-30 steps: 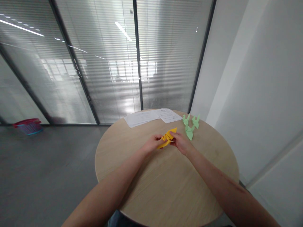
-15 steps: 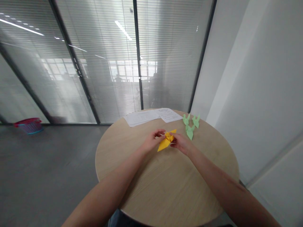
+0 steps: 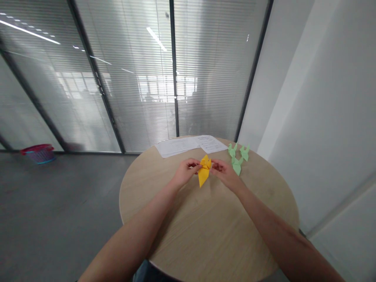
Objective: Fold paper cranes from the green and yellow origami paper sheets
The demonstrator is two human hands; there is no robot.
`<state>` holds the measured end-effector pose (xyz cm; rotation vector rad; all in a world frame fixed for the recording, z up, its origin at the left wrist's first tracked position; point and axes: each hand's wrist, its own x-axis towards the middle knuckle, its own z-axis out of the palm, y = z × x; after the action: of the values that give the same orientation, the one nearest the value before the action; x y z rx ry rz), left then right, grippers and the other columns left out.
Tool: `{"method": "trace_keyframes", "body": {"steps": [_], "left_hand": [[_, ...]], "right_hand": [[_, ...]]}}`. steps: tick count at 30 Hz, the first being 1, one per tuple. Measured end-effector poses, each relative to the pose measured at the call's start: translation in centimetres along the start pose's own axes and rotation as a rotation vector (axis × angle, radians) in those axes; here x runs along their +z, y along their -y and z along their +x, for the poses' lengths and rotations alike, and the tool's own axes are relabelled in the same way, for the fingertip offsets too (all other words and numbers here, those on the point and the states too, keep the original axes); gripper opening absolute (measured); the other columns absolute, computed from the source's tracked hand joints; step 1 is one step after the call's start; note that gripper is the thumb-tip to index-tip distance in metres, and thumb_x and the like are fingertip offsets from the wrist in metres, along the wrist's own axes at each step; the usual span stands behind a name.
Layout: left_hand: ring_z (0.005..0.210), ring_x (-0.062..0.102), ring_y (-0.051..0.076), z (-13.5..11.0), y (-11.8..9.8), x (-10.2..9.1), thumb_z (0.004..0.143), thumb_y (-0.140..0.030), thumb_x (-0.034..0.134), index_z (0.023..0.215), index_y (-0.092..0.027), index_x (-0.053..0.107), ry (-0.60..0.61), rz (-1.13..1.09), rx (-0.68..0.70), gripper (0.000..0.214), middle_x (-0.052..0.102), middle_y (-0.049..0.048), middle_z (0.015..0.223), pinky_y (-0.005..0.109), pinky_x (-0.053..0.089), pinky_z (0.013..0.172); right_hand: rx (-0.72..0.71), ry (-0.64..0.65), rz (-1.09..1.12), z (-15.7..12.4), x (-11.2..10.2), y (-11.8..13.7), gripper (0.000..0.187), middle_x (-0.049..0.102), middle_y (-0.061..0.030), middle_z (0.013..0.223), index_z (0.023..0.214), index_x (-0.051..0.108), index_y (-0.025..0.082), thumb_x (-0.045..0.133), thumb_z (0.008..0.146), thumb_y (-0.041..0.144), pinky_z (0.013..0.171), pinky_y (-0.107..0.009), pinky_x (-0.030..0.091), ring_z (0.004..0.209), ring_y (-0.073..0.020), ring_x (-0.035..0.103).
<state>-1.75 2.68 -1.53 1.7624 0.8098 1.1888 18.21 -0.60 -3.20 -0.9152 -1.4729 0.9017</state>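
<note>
A yellow origami crane [image 3: 204, 173] of folded paper is held just above the table, its long point facing down toward me. My left hand [image 3: 186, 171] pinches it from the left, thumb on the near face. From the other side, my right hand [image 3: 225, 174] has its curled fingertips at the crane's right edge; the exact contact there is small and hard to make out. Beyond my right hand lie three light green origami cranes, one nearer [image 3: 236, 166] and two behind it, on the left [image 3: 232, 150] and the right [image 3: 244, 153].
The round wooden table [image 3: 202, 235] carries printed paper sheets [image 3: 178, 147] along its far edge. A glass partition with blinds [image 3: 143, 117] stands behind, and a white wall [image 3: 331, 129] is close on the right. On the floor at far left sits a red and blue basket [image 3: 41, 154].
The yellow crane has turned from slanting to nearly upright in my view, its long point now aimed toward me. My right hand has shifted slightly outward along its edge.
</note>
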Motion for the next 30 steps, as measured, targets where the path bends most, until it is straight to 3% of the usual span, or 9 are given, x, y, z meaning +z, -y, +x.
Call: {"method": "trace_keyframes", "body": {"steps": [3,6,10,14,20,23,26,30], "left_hand": [[0.074,0.062,0.016,-0.05,-0.47,0.06,0.069,-0.043,0.073,0.078,-0.015,0.068,-0.011,-0.010,0.032,0.029,0.068,0.0060,0.081,0.029,0.051,0.069],[0.074,0.063,0.017,-0.19,-0.87,0.18,0.068,-0.042,0.075,0.078,-0.015,0.068,-0.025,-0.069,0.010,0.031,0.069,0.0058,0.080,0.030,0.051,0.070],[0.073,0.063,0.017,-0.24,-0.94,0.12,0.066,-0.042,0.077,0.081,-0.014,0.067,-0.045,-0.186,-0.054,0.033,0.069,0.0054,0.082,0.030,0.050,0.068],[0.073,0.063,0.017,-0.14,-0.71,-0.05,0.067,-0.042,0.076,0.083,-0.014,0.066,-0.070,-0.262,-0.093,0.033,0.070,0.0063,0.085,0.028,0.049,0.066],[0.074,0.063,0.017,-0.22,-0.77,0.29,0.067,-0.040,0.076,0.081,-0.015,0.066,-0.064,-0.234,-0.066,0.031,0.070,0.0050,0.083,0.028,0.048,0.069],[0.077,0.064,0.018,-0.32,-0.80,0.43,0.069,-0.038,0.075,0.083,-0.015,0.066,-0.047,-0.213,-0.055,0.029,0.071,0.0060,0.085,0.030,0.049,0.072],[0.081,0.063,0.019,-0.36,-0.68,0.38,0.072,-0.035,0.073,0.084,-0.015,0.067,0.009,-0.110,-0.004,0.024,0.070,0.0071,0.088,0.031,0.049,0.075],[0.083,0.062,0.019,-0.37,-0.37,0.50,0.075,-0.029,0.069,0.082,-0.015,0.069,0.095,0.028,0.065,0.016,0.069,0.0073,0.089,0.032,0.048,0.079]], "right_hand": [[-0.024,-0.017,-0.071,-0.19,0.50,0.15,0.026,0.067,-0.0035,0.086,0.090,0.071,0.024,0.074,0.070,0.040,0.074,-0.031,0.046,0.078,-0.0187,0.058],[-0.052,-0.063,-0.129,-0.26,0.54,0.10,0.019,0.066,-0.0037,0.080,0.080,0.069,0.023,0.070,0.075,0.042,0.071,-0.032,0.046,0.073,-0.0188,0.058],[-0.109,-0.124,-0.224,-0.35,0.31,0.11,0.019,0.065,-0.0035,0.076,0.080,0.068,0.023,0.065,0.080,0.042,0.064,-0.031,0.044,0.068,-0.0181,0.057],[-0.141,-0.165,-0.227,-0.61,0.36,0.54,0.018,0.067,-0.0050,0.085,0.085,0.069,0.024,0.067,0.078,0.040,0.067,-0.032,0.046,0.072,-0.0189,0.058],[-0.118,-0.058,-0.138,-0.82,0.43,0.82,0.018,0.066,-0.0047,0.084,0.088,0.070,0.024,0.069,0.072,0.033,0.064,-0.030,0.046,0.074,-0.0184,0.057],[-0.044,-0.088,0.031,-0.52,0.29,0.45,0.020,0.063,-0.0025,0.077,0.091,0.066,0.023,0.064,0.074,0.033,0.057,-0.027,0.045,0.065,-0.0153,0.054],[0.140,-0.172,0.150,-0.16,0.11,0.13,0.025,0.062,-0.0019,0.074,0.091,0.064,0.022,0.061,0.077,0.042,0.051,-0.025,0.042,0.061,-0.0139,0.053],[0.296,-0.045,0.162,-0.08,0.10,-0.08,0.032,0.068,-0.0039,0.087,0.089,0.068,0.022,0.064,0.076,0.051,0.053,-0.023,0.040,0.071,-0.0148,0.058]]}}
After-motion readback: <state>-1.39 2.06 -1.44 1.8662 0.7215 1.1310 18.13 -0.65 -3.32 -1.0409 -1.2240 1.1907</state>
